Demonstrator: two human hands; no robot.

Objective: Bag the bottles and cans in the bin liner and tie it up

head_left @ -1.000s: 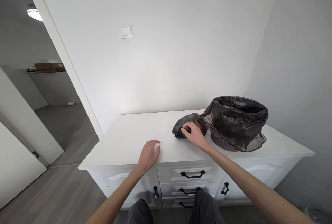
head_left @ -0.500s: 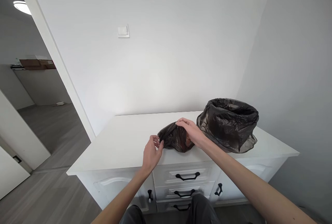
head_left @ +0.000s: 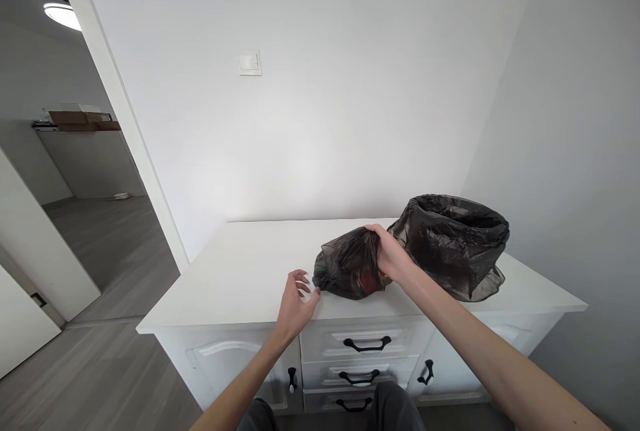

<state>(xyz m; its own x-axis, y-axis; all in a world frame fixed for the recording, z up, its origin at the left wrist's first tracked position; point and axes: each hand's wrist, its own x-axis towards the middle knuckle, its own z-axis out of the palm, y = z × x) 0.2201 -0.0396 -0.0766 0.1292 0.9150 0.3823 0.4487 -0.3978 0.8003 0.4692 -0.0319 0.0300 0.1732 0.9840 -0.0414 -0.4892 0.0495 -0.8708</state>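
A small, see-through black plastic bag [head_left: 350, 264] lies on the white cabinet top, with something reddish and something greenish showing dimly through it. My right hand [head_left: 393, 256] grips the bag's right end, the thumb side at its upper edge; part of the fingers is hidden by the plastic. My left hand [head_left: 297, 304] is by the bag's left end, its fingers curved and apart, the thumb tip close to the plastic. Right of my right hand stands a larger container covered by a black plastic bag [head_left: 453, 248], with its opening facing up.
The white cabinet [head_left: 250, 284] has drawers with black handles [head_left: 367, 344] and stands against a white wall with a light switch [head_left: 250, 63]. A door frame [head_left: 125, 111] is on the left, with cardboard boxes [head_left: 75, 118] in the room beyond.
My right hand has moved right along the small bag, which now looks fuller and more stretched out. The left fingers have let go of its left end. The view has shifted slightly.
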